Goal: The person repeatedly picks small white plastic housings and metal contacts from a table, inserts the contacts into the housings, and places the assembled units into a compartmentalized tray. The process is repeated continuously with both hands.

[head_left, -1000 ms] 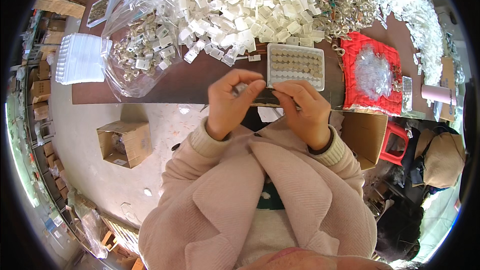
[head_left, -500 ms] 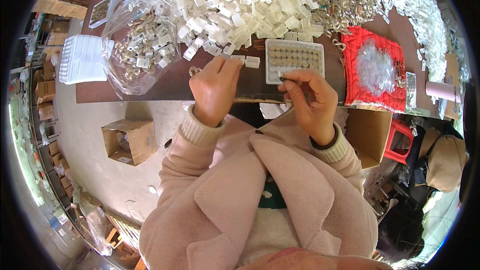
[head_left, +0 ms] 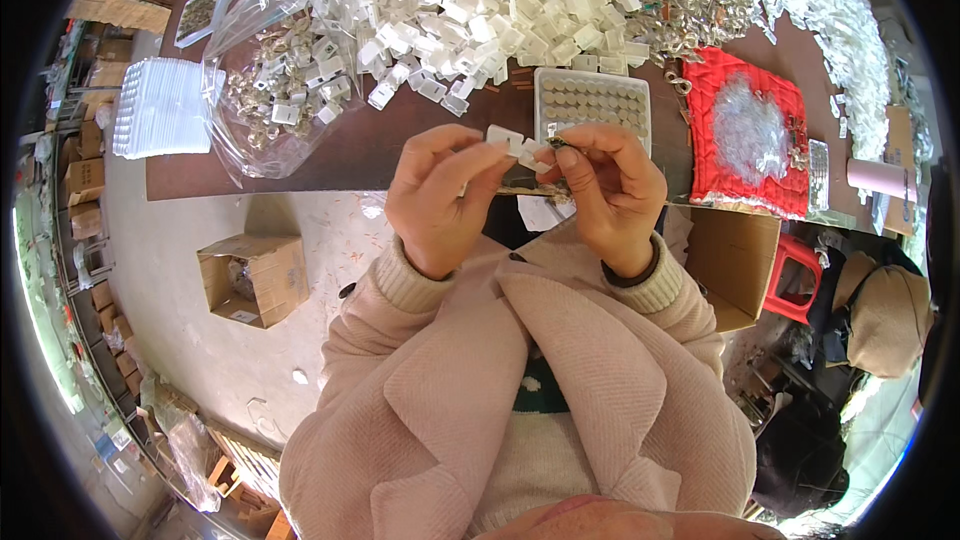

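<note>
While your left hand (head_left: 440,190) and right hand (head_left: 615,185) nearly meet, a white plastic case (head_left: 505,138) sits between them

You have your left thumb and fingers closed in a pinch on the case, which is spread into two parts just above the near side of the brown table (head_left: 350,162). Your right thumb and forefinger are pinched around a small dark piece (head_left: 555,141) — too small to make out — right beside the case.

Just beyond your fingers lies a tray (head_left: 538,95) of round discs (head_left: 590,103), with a pile of white cases (head_left: 500,10) behind it.

As for writing, the floor carton (head_left: 275,280) carries a pale label (head_left: 243,317), and a shelf box (head_left: 85,180) at far left shows dark printing — both too small to read.
</note>
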{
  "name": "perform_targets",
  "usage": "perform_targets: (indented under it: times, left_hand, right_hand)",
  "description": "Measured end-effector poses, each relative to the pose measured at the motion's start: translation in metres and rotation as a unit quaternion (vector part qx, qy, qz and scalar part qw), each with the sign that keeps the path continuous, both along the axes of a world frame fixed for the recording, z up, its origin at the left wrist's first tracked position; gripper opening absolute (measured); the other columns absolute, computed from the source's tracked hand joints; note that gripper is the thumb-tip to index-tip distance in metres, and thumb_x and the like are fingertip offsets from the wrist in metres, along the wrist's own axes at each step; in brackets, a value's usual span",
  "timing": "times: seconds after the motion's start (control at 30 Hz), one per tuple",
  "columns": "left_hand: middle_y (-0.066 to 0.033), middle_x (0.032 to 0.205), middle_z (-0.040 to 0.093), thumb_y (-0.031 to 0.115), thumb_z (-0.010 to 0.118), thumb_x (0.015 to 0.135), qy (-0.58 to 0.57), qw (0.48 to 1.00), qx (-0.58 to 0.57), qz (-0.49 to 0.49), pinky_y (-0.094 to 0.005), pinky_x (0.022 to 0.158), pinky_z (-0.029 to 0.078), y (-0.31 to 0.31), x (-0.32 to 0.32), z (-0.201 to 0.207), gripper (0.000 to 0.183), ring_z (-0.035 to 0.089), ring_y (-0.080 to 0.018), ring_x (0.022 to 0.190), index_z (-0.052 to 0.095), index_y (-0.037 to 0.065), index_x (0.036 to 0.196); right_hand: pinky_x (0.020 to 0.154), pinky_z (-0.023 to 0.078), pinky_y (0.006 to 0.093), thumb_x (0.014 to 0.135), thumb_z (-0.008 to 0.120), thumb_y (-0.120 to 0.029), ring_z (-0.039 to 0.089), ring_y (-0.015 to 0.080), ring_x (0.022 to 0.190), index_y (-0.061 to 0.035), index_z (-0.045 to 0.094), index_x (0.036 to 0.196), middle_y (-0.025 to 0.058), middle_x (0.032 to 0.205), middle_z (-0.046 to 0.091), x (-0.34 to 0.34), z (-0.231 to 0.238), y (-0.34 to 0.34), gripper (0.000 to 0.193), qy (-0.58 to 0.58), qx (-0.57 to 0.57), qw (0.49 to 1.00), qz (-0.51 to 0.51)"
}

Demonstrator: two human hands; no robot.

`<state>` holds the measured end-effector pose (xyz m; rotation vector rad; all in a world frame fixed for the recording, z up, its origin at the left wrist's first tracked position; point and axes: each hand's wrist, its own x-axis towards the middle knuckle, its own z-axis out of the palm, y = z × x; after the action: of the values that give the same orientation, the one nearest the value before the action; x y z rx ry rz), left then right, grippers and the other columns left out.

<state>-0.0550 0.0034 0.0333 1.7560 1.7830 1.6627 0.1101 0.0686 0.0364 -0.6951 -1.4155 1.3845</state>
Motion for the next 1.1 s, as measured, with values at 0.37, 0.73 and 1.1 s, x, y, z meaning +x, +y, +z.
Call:
perform_targets:
  times: [0.37,0.73,1.1]
  left_hand:
    - [-0.0058,0.099,0.073,-0.005,0.076,0.087,-0.472,0.864,-0.118,-0.128,-0.0223,0.077,0.054,-0.009,0.014,-0.009,0.032,0.065,-0.0079,0.089,0.067,-0.004,0.118]
    - [-0.0067,0.101,0.072,-0.009,0.078,0.083,-0.402,0.901,-0.089,-0.136,-0.0224,0.076,0.054,-0.009,0.013,-0.009,0.037,0.062,-0.0068,0.083,0.068,-0.004,0.118]
    - [-0.0068,0.09,0.068,-0.011,0.077,0.082,-0.431,0.892,-0.01,-0.139,-0.0222,0.065,0.056,-0.004,0.013,-0.025,0.027,0.065,-0.0091,0.076,0.064,-0.002,0.104]
  right_hand:
    - [0.074,0.058,0.0242,0.09,0.067,0.01,0.069,0.0132,0.086,0.0035,0.071,0.105,0.0105,0.1,0.069,0.005,0.016,0.001,0.017,-0.027,0.024,0.999,0.021]
    - [0.063,0.051,0.0212,0.087,0.07,0.007,0.066,0.0103,0.076,-0.0007,0.075,0.105,0.0084,0.092,0.07,0.011,0.025,0.003,0.02,-0.132,0.059,0.988,0.052]
    - [0.062,0.048,0.0198,0.088,0.073,0.002,0.061,0.0066,0.071,-0.0018,0.075,0.11,0.0066,0.095,0.069,0.015,0.024,0.011,0.022,-0.134,0.004,0.984,0.116]
